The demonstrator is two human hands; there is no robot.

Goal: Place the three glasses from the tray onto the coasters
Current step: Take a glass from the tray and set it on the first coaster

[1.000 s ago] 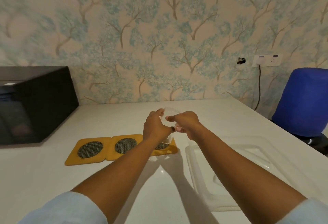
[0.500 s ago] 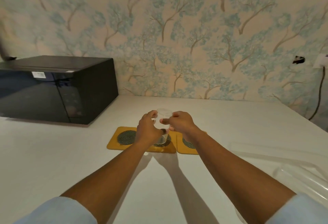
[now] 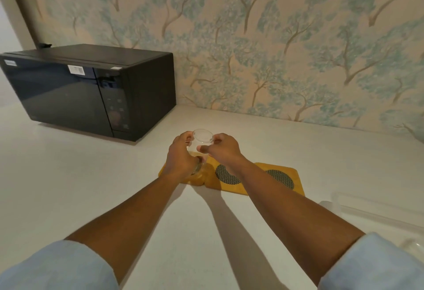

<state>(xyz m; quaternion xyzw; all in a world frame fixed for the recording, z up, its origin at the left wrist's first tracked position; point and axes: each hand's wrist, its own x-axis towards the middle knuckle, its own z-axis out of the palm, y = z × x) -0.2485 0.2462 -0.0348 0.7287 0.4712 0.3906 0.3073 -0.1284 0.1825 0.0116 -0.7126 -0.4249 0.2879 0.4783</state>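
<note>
A clear glass [image 3: 202, 141] stands upright over the leftmost of three yellow coasters with dark mesh centres. My left hand [image 3: 181, 159] wraps its left side and my right hand [image 3: 221, 149] holds its right side near the rim. That left coaster [image 3: 199, 178] is mostly hidden under the glass and my left hand; I cannot tell whether the glass rests on it. The middle coaster [image 3: 226, 175] and the right coaster [image 3: 281, 178] hold nothing. The clear tray [image 3: 371, 211] shows only at the lower right edge.
A black microwave [image 3: 91, 90] stands at the back left on the white counter [image 3: 68, 186]. Patterned wallpaper rises directly behind the coasters.
Both hands have carried the glass leftward from the right coaster across the middle one to the left coaster. The view has swung left, leaving only the tray's edge at the right.
</note>
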